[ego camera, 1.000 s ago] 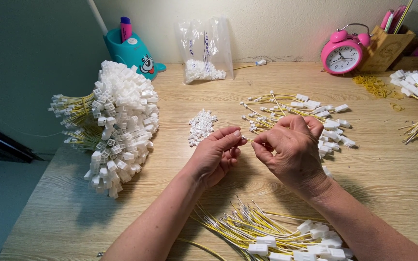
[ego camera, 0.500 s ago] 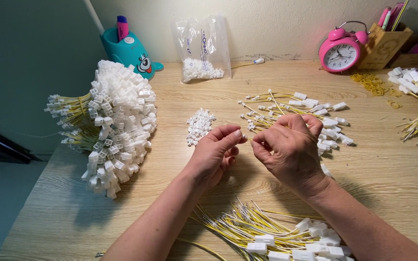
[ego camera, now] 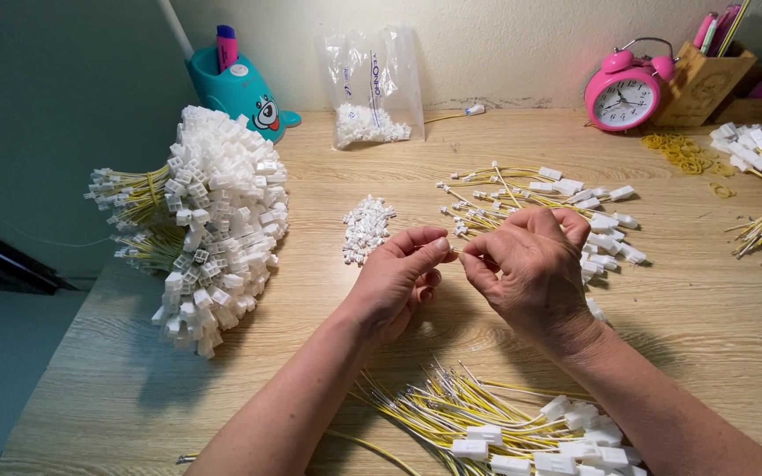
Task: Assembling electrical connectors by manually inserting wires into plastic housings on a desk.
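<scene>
Both hands pinched shut at fingertips: left hand [ego camera: 399,273] on small white connector [ego camera: 442,244], right hand [ego camera: 531,264] on thin wire [ego camera: 458,253], ends lined up; loose connector pile [ego camera: 365,227] nearby on desk [ego camera: 681,308].

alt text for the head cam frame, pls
Two bare hands, left hand and right hand, pinch a small piece together at the fingertips above a wooden table. Loose yellow wires with white connectors lie beyond them, a bundled connector mass sits left, and a pink alarm clock stands behind.

Bare wooden table [ego camera: 690,300] right of the hands is passable; connector pile [ego camera: 365,227], loose wires [ego camera: 566,198] ahead and big bundle [ego camera: 213,211] left block.
</scene>
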